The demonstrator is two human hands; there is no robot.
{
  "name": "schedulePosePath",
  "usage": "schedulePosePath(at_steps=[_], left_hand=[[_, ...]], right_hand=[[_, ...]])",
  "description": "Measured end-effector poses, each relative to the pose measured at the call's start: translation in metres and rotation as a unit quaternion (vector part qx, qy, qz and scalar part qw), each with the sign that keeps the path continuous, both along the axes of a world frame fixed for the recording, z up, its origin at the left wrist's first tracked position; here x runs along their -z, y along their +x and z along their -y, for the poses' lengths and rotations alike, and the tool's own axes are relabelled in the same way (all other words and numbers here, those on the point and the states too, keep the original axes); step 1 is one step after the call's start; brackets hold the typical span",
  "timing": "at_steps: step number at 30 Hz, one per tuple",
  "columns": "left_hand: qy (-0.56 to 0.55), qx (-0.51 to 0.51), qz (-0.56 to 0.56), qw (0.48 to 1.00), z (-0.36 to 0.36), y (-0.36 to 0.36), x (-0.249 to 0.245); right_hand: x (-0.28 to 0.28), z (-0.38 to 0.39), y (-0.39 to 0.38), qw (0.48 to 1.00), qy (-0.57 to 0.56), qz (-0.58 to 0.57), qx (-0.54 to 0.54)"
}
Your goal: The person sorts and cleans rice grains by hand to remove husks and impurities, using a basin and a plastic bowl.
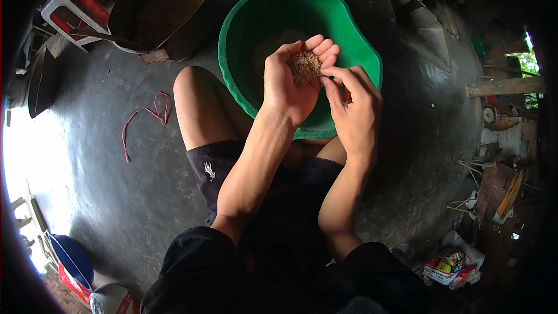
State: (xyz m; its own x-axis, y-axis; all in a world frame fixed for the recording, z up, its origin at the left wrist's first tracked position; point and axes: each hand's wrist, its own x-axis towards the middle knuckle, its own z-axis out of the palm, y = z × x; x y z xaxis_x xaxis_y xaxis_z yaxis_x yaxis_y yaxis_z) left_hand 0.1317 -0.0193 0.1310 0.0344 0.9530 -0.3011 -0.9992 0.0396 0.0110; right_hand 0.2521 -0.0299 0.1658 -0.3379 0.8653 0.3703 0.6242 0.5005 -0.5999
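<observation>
My left hand (285,84) is palm up and cupped, with the fingers slightly curled around a small heap of brown, husk-like grains (306,67). Beside it, my right hand (356,102) has thumb and forefinger pinched together at the edge of the palm, close to the grains. Whatever lies between those fingertips is too small to make out. Both hands are over a green plastic basin (363,52) that stands between my knees. More brownish material (264,52) shows faintly in the basin's shaded bottom, partly hidden behind my left hand.
A large round pan (200,0) with brown contents stands at the upper left, next to a red and grey stool (64,3). Red string (145,116) lies on the dark floor (99,157). Clutter and a wooden beam (505,86) line the right side; a dark blue container (71,259) is lower left.
</observation>
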Motion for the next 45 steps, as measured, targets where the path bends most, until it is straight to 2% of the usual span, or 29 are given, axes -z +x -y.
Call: schedulePosePath(at_steps=[9,15,25,28,30,32,37,39,44,45], left_hand=[[0.019,0.04,-0.047,0.998,-0.001,-0.003,0.005],[0.027,0.051,-0.024,0.998,-0.003,-0.001,0.009],[0.019,0.059,-0.02,0.998,-0.006,0.003,0.013],[0.002,0.049,-0.005,0.999,-0.008,0.004,0.014],[0.007,0.035,0.036,0.999,-0.01,0.003,0.019],[-0.012,0.014,0.025,1.0,-0.012,-0.002,0.02],[-0.049,-0.06,0.027,0.997,-0.013,-0.025,0.022],[-0.04,-0.065,0.036,0.996,-0.012,-0.031,0.025],[-0.035,-0.073,0.045,0.996,-0.013,-0.034,0.028],[-0.036,-0.072,0.047,0.996,-0.013,-0.034,0.028]], right_hand=[[0.01,-0.001,0.0,1.0,0.01,0.01,-0.024],[0.011,-0.004,0.005,0.999,0.025,0.019,-0.041],[0.017,-0.005,-0.001,0.996,0.058,0.063,0.002],[0.021,-0.009,-0.001,0.998,0.058,0.027,0.003],[0.022,-0.013,0.001,0.998,0.012,-0.054,0.015],[0.029,-0.022,0.01,0.995,-0.017,-0.094,0.027],[0.076,-0.062,0.029,0.995,-0.038,-0.074,0.058],[0.094,-0.072,0.033,0.997,-0.023,-0.034,0.068],[0.115,-0.066,0.053,0.992,-0.076,-0.06,0.085],[0.122,-0.066,0.066,0.988,-0.075,-0.064,0.121]])
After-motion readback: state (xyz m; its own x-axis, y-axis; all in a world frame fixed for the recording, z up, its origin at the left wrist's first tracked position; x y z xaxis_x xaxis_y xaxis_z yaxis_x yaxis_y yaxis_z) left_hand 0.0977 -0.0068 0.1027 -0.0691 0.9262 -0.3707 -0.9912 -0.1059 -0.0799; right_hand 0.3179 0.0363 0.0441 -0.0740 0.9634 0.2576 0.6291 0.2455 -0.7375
